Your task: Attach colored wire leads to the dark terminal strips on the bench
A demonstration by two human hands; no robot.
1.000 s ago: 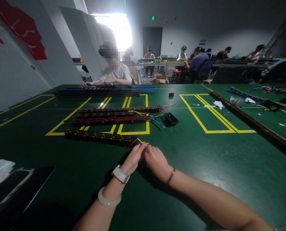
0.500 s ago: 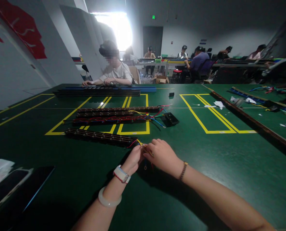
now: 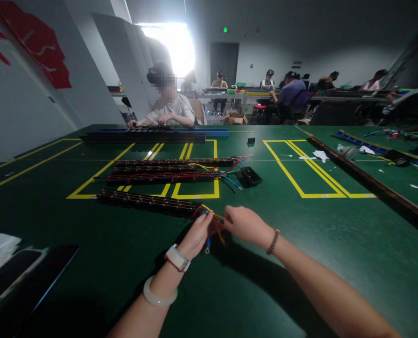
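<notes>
A long dark strip (image 3: 147, 203) with rows of metal-looking lines lies on the green table, coloured wires coming out of its right end. Around those wires my left hand (image 3: 197, 233) is closed, thumb on top. Just to its right, the fingers of my right hand (image 3: 246, 226) pinch a yellow wire (image 3: 219, 217). Below my fingers hang a blue wire (image 3: 208, 244) with a ring terminal and an orange-brown wire (image 3: 220, 236). The fingertips partly hide where the wires meet.
Behind lie more dark strips (image 3: 174, 162) with wires, beside a small black tray (image 3: 250, 176). A long brown bar (image 3: 371, 183) crosses the right side. Dark flat devices (image 3: 47, 277) lie at left. Across the table sits a person (image 3: 170, 105) with hands on black bars (image 3: 145, 137).
My right hand has moved slightly right, away from my left, drawing the yellow wire out between them. The blue and orange-brown wires now show more below my fingers.
</notes>
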